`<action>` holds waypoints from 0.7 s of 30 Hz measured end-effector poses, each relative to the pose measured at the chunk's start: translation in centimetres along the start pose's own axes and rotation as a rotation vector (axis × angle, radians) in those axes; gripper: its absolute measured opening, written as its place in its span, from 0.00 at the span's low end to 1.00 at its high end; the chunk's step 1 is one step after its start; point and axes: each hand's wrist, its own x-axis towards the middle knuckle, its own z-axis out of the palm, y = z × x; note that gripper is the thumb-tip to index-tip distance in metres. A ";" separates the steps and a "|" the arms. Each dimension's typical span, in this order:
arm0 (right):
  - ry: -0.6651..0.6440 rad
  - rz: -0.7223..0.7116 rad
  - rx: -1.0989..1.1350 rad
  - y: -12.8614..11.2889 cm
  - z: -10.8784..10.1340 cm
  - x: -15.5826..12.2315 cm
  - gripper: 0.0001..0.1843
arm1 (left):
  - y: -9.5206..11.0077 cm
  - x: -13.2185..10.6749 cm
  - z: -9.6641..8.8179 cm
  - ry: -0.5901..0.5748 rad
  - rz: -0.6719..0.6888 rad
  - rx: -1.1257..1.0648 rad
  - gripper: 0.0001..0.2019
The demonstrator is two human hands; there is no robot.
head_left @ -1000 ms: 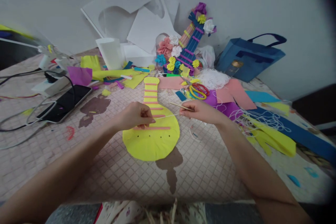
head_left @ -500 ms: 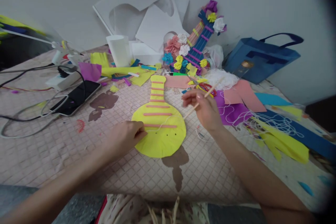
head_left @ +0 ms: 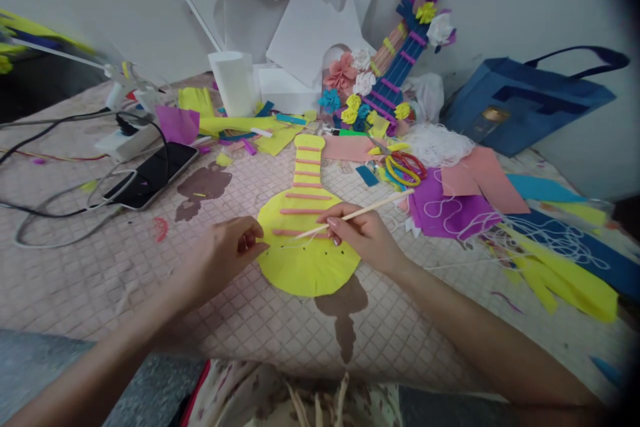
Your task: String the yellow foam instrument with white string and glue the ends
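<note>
Stick [head_left: 385, 202] shifted over yellow guitar [head_left: 310, 275], pinched in right hand [head_left: 367, 237], left hand [head_left: 227, 253] alongside, grip unclear

flat yellow guitar-shaped paper cutout [head_left: 310, 273] lies face up, round body toward the person, narrow neck pointing away. thin pink crosswise strips [head_left: 309, 197] on neck and upper body; row of small dark holes [head_left: 304, 248] below the lowest one. slim pale wooden stick [head_left: 384, 202] sits slanted in the right hand [head_left: 367, 237], near end over the body, far end past its right edge. tip contact unclear. thin white string [head_left: 293, 246] crosses the body near the tip; full run not traceable.
</note>
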 end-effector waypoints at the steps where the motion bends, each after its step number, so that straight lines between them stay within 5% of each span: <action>1: -0.018 0.000 0.012 0.1 0.0 -0.1 0.10 | -0.1 -0.1 -0.1 0.019 0.001 -0.007 0.05; 8: -0.058 -0.038 -0.047 0.5 0.3 -0.5 0.06 | -1.2 0.1 0.7 0.130 -0.004 -0.102 0.06; 21: -0.096 -0.055 -0.027 2.6 1.0 -0.9 0.09 | -1.5 -0.1 1.4 0.124 -0.087 -0.223 0.16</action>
